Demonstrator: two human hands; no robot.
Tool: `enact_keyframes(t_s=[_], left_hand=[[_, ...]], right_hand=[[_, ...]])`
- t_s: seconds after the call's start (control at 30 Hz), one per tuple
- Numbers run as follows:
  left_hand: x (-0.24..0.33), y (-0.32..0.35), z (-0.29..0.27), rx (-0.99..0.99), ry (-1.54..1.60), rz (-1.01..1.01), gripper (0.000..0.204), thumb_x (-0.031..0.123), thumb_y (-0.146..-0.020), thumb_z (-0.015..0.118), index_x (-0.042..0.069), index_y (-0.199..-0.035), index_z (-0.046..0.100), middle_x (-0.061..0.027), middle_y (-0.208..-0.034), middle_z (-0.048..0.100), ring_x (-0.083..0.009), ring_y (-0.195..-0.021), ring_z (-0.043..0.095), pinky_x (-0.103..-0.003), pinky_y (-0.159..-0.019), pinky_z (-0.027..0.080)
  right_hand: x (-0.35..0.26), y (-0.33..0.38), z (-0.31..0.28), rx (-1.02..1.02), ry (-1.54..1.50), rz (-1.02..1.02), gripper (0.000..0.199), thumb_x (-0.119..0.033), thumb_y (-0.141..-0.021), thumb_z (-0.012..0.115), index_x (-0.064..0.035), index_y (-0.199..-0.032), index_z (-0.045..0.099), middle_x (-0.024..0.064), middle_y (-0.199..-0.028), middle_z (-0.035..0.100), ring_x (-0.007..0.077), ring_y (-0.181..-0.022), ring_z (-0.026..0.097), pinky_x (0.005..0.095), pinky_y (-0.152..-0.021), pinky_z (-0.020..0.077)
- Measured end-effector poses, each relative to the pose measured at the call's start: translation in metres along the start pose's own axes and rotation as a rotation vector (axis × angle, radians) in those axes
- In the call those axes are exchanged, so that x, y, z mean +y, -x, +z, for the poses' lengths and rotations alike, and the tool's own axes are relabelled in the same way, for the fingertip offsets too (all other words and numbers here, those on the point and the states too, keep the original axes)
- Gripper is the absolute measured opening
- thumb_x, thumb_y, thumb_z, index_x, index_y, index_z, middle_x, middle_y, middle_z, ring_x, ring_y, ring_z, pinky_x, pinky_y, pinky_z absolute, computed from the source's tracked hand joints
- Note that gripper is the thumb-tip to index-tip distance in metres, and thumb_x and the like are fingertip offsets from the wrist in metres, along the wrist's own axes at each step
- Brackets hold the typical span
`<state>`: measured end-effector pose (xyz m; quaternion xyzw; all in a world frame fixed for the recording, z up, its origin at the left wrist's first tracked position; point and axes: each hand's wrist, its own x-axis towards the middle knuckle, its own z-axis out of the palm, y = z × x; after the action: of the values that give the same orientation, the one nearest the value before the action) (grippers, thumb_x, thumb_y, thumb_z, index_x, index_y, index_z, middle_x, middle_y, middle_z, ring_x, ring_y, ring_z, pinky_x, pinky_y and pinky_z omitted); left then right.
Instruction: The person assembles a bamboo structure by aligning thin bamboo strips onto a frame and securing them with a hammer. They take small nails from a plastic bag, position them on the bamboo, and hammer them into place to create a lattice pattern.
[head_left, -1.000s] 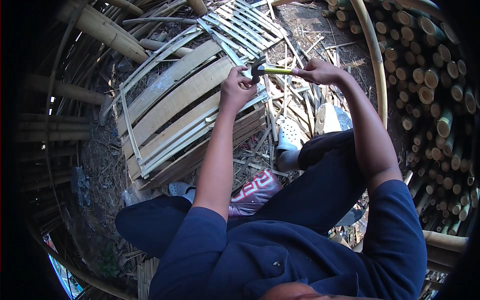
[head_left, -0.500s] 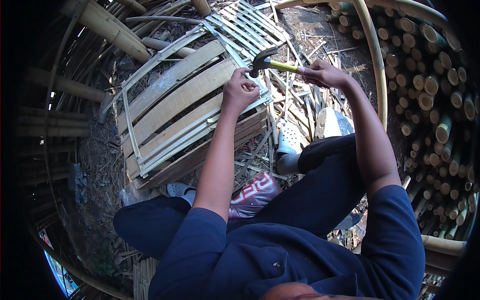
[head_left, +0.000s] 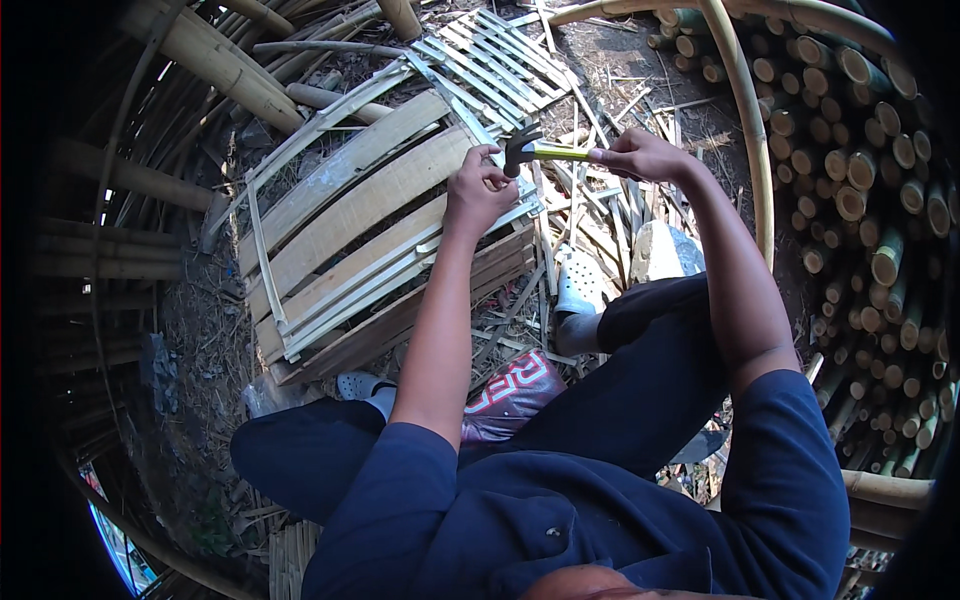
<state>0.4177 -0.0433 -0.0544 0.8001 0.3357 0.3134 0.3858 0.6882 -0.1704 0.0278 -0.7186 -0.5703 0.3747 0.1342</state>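
Hammer (head_left: pixel 565 153): located at the upper centre of the frame, dark head to the left, yellow-green handle extending right. Right hand (head_left: pixel 645 156): grip closed around the end of the handle. Left hand (head_left: pixel 480 198): just beside the hammer's head, at the right end of the slatted wooden crate (head_left: pixel 352 200); fingers curled toward the thumb; whether this grip retains a small item cannot be determined. Cut bamboo poles (head_left: pixel 862 170): stacked along the right of the frame.

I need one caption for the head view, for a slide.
Right hand holds a yellow-handled, dark-headed claw hammer near the left hand, at a slatted pale wooden crate.
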Motion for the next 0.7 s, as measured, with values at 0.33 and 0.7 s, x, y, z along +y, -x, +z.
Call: enact_keyframes(t_s=[0.33,0.7], left_hand=[[0.004,0.0,0.003,-0.013,-0.002,-0.029,0.053,0.012,-0.075,0.081,0.003,-0.122,0.059,-0.0053,-0.082,0.075,-0.0129,-0.07,0.067,-0.03,-0.07,0.054],[0.011,0.008,-0.005,-0.085,-0.276,0.098,0.039,0.017,-0.085,0.075,0.009,-0.121,0.062,-0.0055,-0.093,0.073,-0.0247,-0.088,0.07,-0.039,-0.08,0.055]], right_hand=[[-0.012,-0.004,0.002,0.106,0.082,0.142,0.072,-0.073,-0.092,0.055,-0.0073,-0.065,0.066,0.0001,-0.056,0.051,0.0134,-0.052,0.047,0.0355,-0.051,0.0344],[-0.015,0.002,-0.008,0.295,0.049,0.274,0.079,-0.075,-0.093,0.05,-0.0013,-0.084,0.077,0.0141,-0.068,0.066,0.0237,-0.074,0.071,0.0451,-0.071,0.0567]])
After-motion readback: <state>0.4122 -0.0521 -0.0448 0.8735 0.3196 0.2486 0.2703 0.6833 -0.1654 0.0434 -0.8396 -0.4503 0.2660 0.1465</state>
